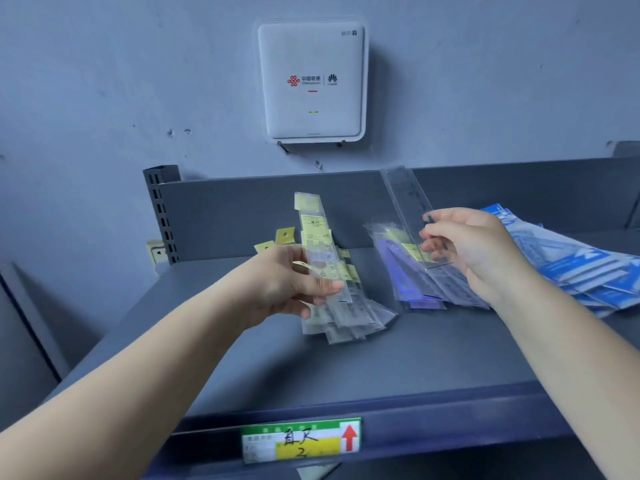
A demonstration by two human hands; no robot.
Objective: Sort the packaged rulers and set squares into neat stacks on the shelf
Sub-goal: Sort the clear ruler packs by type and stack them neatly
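Hands sorting packaged rulers on a grey metal shelf [277, 368], both mid-grab.

Biggest thing is the shelf itself, with a green and yellow price label [301, 439] clipped to its near edge and a white router box [311, 81] on the far wall above. Over on the right lies a fanned-out pile of blue packets [581, 268], then a middle pile of clear sleeves with purple set squares [412, 268], and left of that a messy heap of yellow-tagged rulers [346, 317]. Left hand [287, 282] has thumb and fingers clamped around a yellow-tagged ruler pack [320, 244] tilted up off the heap. Right hand [474, 247] pinches a clear ruler sleeve [407, 195] between its fingertips, angled toward the far wall.
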